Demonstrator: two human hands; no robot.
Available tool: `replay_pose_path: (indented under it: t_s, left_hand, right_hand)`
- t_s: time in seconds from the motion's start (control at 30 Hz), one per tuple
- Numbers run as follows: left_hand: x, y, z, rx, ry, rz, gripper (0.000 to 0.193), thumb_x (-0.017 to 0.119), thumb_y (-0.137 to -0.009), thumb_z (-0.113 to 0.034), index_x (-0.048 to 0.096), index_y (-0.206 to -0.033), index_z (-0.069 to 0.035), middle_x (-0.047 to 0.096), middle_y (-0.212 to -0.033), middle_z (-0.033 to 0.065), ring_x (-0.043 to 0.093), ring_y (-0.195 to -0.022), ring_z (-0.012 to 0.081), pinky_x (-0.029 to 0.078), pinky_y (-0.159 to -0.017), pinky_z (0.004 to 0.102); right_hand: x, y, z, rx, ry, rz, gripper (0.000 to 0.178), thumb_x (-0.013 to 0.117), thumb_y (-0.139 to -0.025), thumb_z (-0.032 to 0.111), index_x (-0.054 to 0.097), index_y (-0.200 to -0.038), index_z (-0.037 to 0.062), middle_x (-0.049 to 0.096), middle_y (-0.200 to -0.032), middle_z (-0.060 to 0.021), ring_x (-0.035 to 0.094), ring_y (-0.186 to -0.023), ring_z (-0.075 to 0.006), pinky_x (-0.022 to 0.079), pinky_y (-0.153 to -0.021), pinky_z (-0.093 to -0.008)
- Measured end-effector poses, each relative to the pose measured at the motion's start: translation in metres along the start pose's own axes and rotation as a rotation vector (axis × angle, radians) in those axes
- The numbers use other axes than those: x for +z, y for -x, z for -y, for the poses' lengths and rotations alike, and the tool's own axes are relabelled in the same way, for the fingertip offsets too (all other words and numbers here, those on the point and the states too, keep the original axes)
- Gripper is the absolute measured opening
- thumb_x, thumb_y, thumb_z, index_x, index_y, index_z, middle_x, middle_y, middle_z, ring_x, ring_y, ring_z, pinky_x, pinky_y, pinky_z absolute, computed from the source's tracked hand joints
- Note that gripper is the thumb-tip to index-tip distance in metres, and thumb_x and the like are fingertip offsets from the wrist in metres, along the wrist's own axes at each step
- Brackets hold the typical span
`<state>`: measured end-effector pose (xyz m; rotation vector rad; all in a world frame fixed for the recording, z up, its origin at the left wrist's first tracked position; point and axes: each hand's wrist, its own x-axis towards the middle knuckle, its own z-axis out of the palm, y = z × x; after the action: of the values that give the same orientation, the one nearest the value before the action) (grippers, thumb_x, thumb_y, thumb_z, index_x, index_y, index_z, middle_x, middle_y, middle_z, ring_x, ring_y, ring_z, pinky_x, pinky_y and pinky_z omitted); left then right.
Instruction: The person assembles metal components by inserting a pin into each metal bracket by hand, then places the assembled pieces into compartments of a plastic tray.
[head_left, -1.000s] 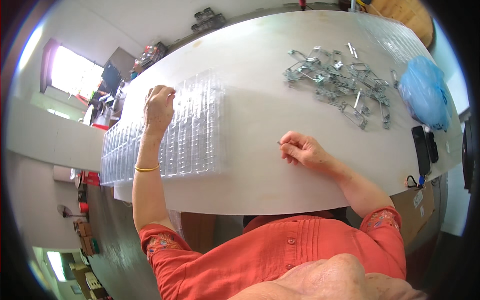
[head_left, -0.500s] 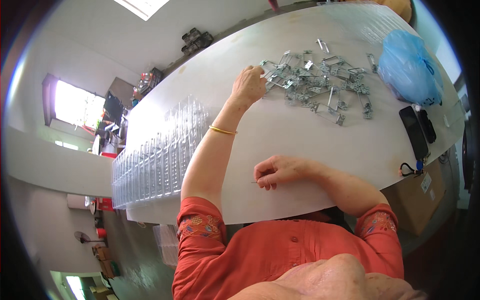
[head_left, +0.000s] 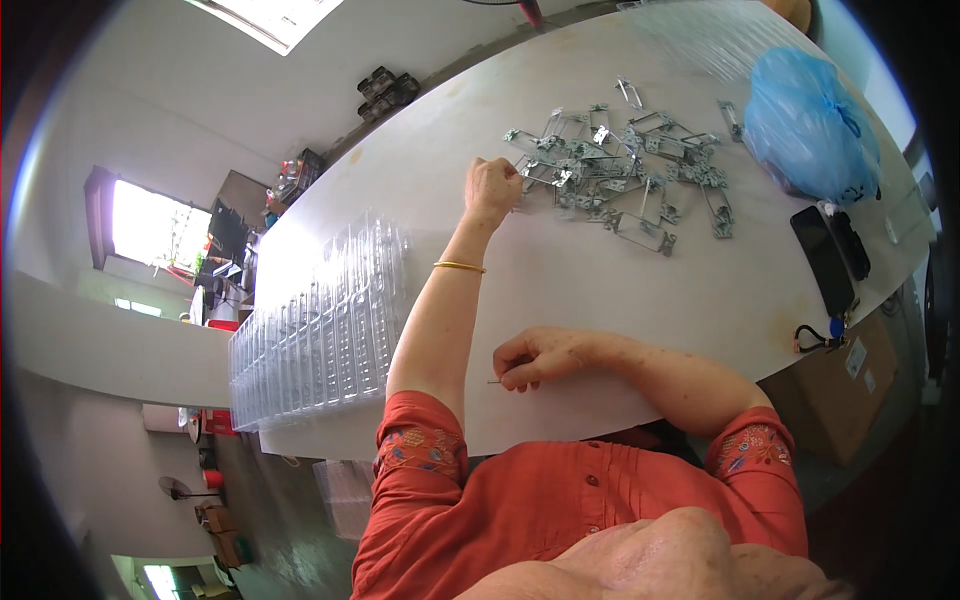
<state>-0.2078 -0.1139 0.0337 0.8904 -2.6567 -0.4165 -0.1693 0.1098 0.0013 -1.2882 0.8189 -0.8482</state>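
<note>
My left hand (head_left: 493, 190) reaches out to the left edge of a loose pile of small grey metal brackets (head_left: 605, 170). Its fingers are closed and partly hidden, and whatever they hold cannot be made out. Closer to my body, my right hand (head_left: 540, 358) hovers low over or rests on the white table (head_left: 440, 350). Between its thumb and fingertips it pinches a thin metal pin (head_left: 493, 381), whose tip pokes out to the left. The brackets are frame-shaped with flat, holed ends and lie tangled over one another.
Clear plastic trays (head_left: 320, 325) stand in a row on the left. To the right are a blue plastic bag (head_left: 812, 125), a black phone (head_left: 822, 262) and a dark case (head_left: 848, 243). Clear plastic sheets (head_left: 690, 40) lie at the far edge, and a cardboard box (head_left: 835, 395) stands below.
My left hand has drawn back slightly toward me beside the pile, its fingers now more curled. My right hand has shifted a little left and nearer to me, still pinching the pin.
</note>
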Motion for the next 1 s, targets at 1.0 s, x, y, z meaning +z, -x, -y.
replay_pose_path:
  t_s: [1.0]
  left_hand:
    - [-0.016,0.145,0.006,-0.153,0.617,-0.395,0.013,0.055,-0.101,-0.01,0.049,-0.098,0.0,0.062,-0.094,0.0129,0.064,-0.079,0.019,0.053,-0.072,0.0338]
  right_hand:
    - [-0.05,0.02,0.021,-0.263,0.106,-1.149,0.012,0.065,-0.099,0.02,0.065,-0.1,0.0081,0.062,-0.086,0.0009,0.056,-0.074,-0.0071,0.046,-0.065,-0.0237]
